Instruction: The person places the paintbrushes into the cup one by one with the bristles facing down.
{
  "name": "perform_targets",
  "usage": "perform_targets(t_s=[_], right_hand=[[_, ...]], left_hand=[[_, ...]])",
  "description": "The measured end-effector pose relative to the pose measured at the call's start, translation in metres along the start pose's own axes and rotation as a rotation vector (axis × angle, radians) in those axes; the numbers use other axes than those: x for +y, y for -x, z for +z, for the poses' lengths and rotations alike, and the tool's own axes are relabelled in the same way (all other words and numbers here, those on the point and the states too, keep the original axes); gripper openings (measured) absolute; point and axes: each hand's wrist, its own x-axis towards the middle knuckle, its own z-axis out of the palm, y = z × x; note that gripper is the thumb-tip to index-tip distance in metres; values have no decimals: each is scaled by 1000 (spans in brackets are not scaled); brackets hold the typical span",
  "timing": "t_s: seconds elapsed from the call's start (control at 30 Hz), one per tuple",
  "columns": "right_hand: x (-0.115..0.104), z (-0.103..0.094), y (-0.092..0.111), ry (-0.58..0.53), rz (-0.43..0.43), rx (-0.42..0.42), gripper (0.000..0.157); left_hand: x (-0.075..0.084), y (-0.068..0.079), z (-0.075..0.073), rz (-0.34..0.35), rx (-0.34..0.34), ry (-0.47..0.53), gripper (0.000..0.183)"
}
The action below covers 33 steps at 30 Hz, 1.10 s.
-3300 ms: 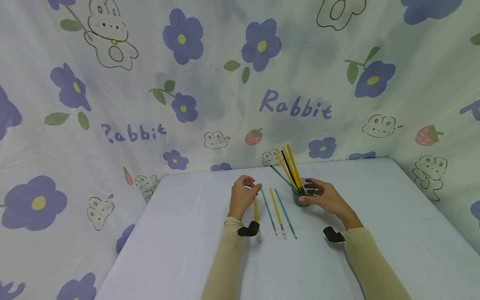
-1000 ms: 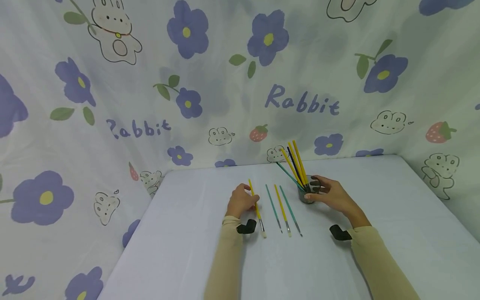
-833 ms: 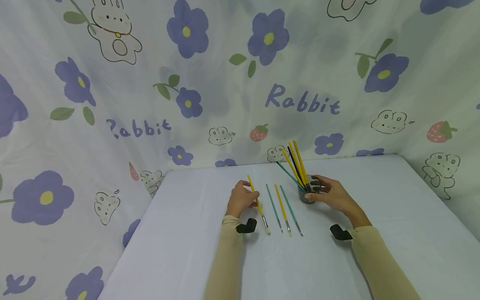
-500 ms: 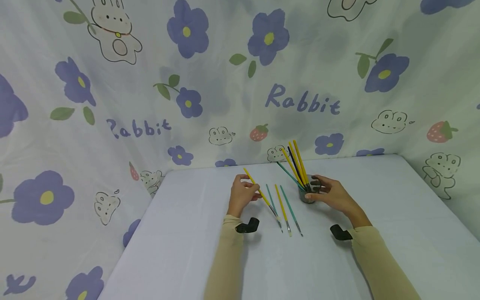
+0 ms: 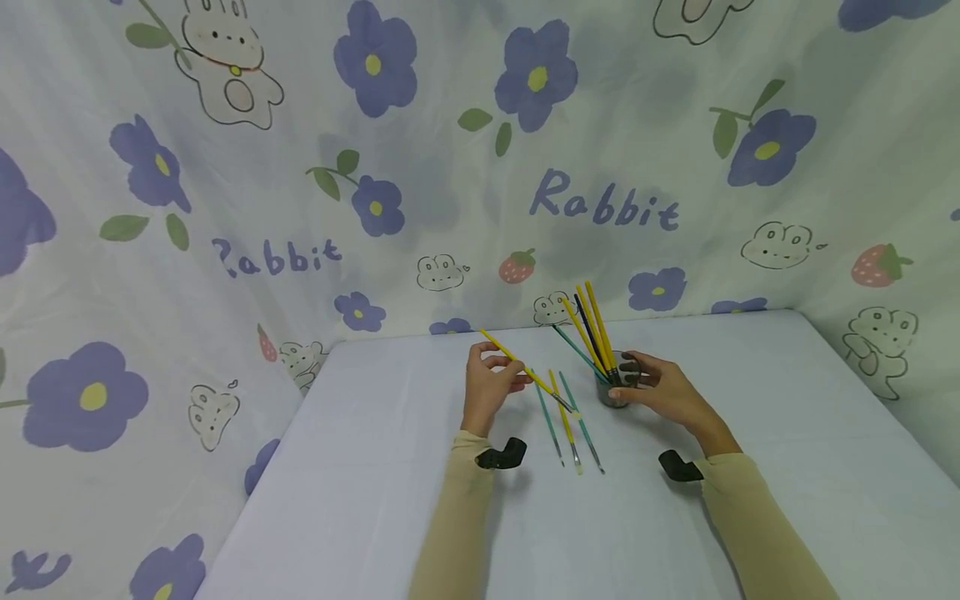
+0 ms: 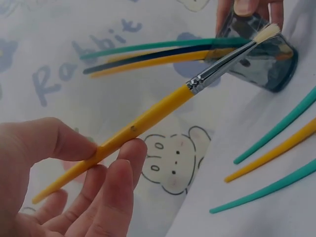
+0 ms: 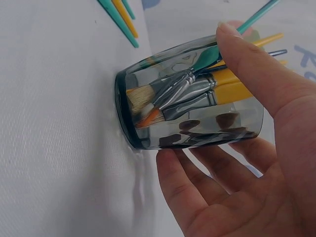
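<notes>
My left hand point(image 5: 491, 385) pinches a yellow paintbrush point(image 6: 148, 118) by its handle between thumb and fingertips. The brush is raised and tilted, its pale bristles point(image 6: 267, 33) pointing right toward the glass. My right hand point(image 5: 663, 392) grips a dark-tinted clear glass point(image 7: 197, 121) standing on the table, thumb on one side and fingers on the other. Inside it, bristles down, stand several brushes: yellow-handled ones point(image 5: 592, 317), a dark blue one point(image 7: 279, 52) and a green one point(image 5: 573, 346) leaning left.
Between the hands, a green brush point(image 5: 550, 421), a yellow brush point(image 5: 566, 425) and another green brush point(image 5: 585, 429) lie side by side on the white tablecloth point(image 5: 360, 467). A printed curtain point(image 5: 450, 167) hangs behind the table.
My left hand has picked the yellow paintbrush off the table and lifted it, swinging its bristles rightward over the lying brushes. My right hand keeps its hold on the glass.
</notes>
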Motion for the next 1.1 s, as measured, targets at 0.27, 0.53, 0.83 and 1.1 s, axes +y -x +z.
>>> perform_targets(t_s=[0.27,0.53,0.83,1.1], right_hand=[[-4,0,3,-23,-12,2,95],[-5,0,4,-26,-3,7,95],[-1,0,0,-17,7,13,96],[1,0,-1,-43,-30,2,94]], left_hand=[[3,2,5,77,39,100,54],[15,6,17,117,34,184,56],[26,2,33,160,25,181,57],[26,-3,43,166,25,182,56]])
